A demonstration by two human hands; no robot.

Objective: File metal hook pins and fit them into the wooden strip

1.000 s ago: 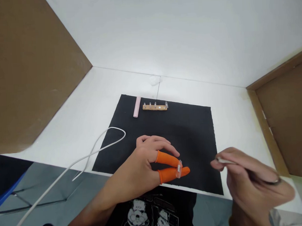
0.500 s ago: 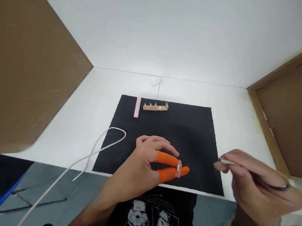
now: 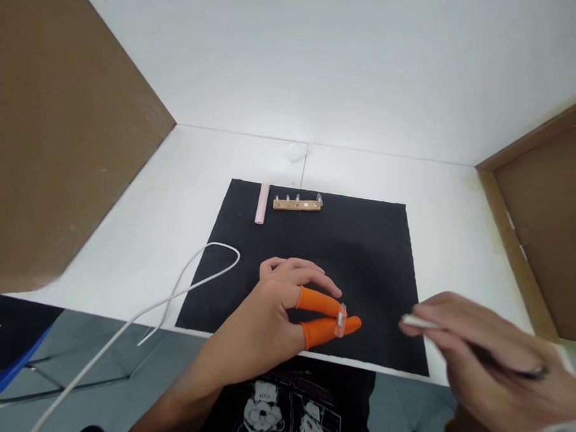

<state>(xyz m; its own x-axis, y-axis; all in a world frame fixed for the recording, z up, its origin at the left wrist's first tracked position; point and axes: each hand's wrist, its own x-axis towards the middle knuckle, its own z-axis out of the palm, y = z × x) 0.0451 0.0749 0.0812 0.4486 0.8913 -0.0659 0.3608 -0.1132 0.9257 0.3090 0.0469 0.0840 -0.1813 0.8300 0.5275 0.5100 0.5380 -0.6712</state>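
Note:
My left hand (image 3: 292,305) wears orange covers on thumb and index finger, which pinch a small clear piece (image 3: 341,320) above the near part of the black mat (image 3: 365,238). Off to the right, my right hand (image 3: 489,353) is closed around a slim white tool (image 3: 419,322), blurred by motion, its tip pointing left. At the back of the mat lies a wooden strip (image 3: 297,205) bearing several small clear pieces, and beside it on the left is a pink bar (image 3: 262,204).
A white cable (image 3: 144,309) loops over the mat's left edge and the white table (image 3: 140,235). Brown panels stand at the left (image 3: 64,124) and right (image 3: 555,217). A whitish translucent lump (image 3: 295,152) lies near the back wall.
My right hand has shifted slightly left with the white tool, and more of the tool's length shows. My left hand holds the clear piece in nearly the same place.

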